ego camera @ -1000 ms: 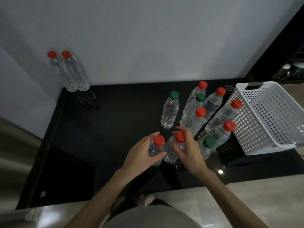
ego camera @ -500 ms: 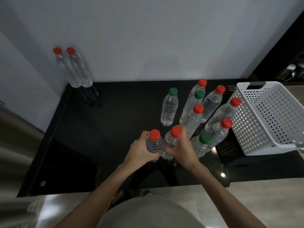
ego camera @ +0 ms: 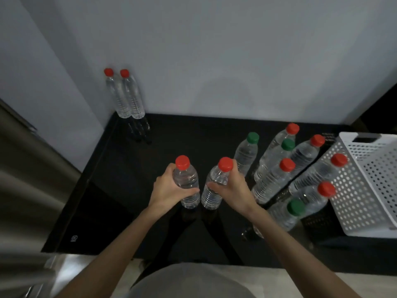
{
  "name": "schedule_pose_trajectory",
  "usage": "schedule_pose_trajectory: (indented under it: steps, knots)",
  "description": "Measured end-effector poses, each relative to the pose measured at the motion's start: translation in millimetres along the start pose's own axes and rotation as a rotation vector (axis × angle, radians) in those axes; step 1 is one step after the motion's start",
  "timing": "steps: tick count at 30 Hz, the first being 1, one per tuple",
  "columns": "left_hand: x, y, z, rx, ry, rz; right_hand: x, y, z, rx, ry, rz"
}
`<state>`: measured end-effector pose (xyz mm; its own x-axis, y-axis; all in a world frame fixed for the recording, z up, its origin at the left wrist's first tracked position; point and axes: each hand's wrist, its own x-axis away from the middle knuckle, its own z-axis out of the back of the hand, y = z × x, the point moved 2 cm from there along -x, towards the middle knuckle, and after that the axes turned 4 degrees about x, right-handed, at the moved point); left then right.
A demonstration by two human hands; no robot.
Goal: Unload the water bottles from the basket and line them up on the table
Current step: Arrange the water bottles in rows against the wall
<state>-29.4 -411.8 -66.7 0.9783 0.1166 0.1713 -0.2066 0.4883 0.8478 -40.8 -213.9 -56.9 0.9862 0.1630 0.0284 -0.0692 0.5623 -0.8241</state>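
- Left hand (ego camera: 169, 188) wraps one red-capped bottle (ego camera: 186, 183), upright over the black table (ego camera: 150, 160).
- Right hand (ego camera: 233, 191) grips a second bottle (ego camera: 214, 186) alongside.
- Right of both grips: clustered bottles (ego camera: 277, 175), then the white basket (ego camera: 369, 183).

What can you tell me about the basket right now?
The basket is white, plastic by its look, with walls perforated by round holes and a rectangular handle slot near its rim. It sits on the black table at the right edge of the view, partly cut off, and appears tipped, its holed side facing the bottles. No bottle shows inside the part in view. Two red-capped bottles stand right against its left wall; neither hand touches it.
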Motion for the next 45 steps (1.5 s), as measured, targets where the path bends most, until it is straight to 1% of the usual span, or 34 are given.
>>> schedule_pose_trajectory:
  steps: [3,8,11,14,19,28,32,37,40,43,45]
  knots:
    - [-21.7,-7.4,28.9,0.002,0.072,0.006,-28.8,-19.3,-15.5,0.004,-0.005,0.017]
    - [-69.2,-20.5,80.2,0.008,0.194,0.014,-88.0,-49.0,-44.6,-0.047,-0.052,-0.028]
    - [-103.9,-25.5,109.1,0.005,0.204,-0.007,-126.3,-64.5,-63.4,-0.057,-0.042,-0.022]
    - [-143.5,-30.8,132.4,0.002,0.181,-0.024,-165.9,-77.3,-80.3,-0.066,-0.036,-0.029]
    - [-215.0,-40.7,154.5,0.019,0.154,-0.027,-232.8,-89.6,-107.0,-0.054,0.017,-0.034]
    - [-321.9,-55.5,157.4,0.143,0.134,-0.027,-336.3,-92.9,-140.9,-0.058,0.028,-0.060]
    - [-354.8,-59.8,151.1,0.167,0.114,-0.036,-369.8,-86.4,-148.2,-0.074,0.047,-0.034]
    - [-373.4,-58.4,140.7,0.195,0.116,-0.091,-389.9,-80.9,-152.5,-0.125,0.059,-0.002]
    - [-379.7,-61.2,137.9,0.230,0.067,-0.106,-395.6,-75.4,-151.2,-0.170,0.041,-0.020]
    - [-378.4,-67.6,136.1,0.325,0.035,-0.154,-398.7,-74.6,-150.3,-0.137,0.014,0.007]
    - [-372.0,-76.9,132.6,0.415,0.002,-0.130,-400.5,-72.9,-150.8,-0.121,-0.008,0.017]
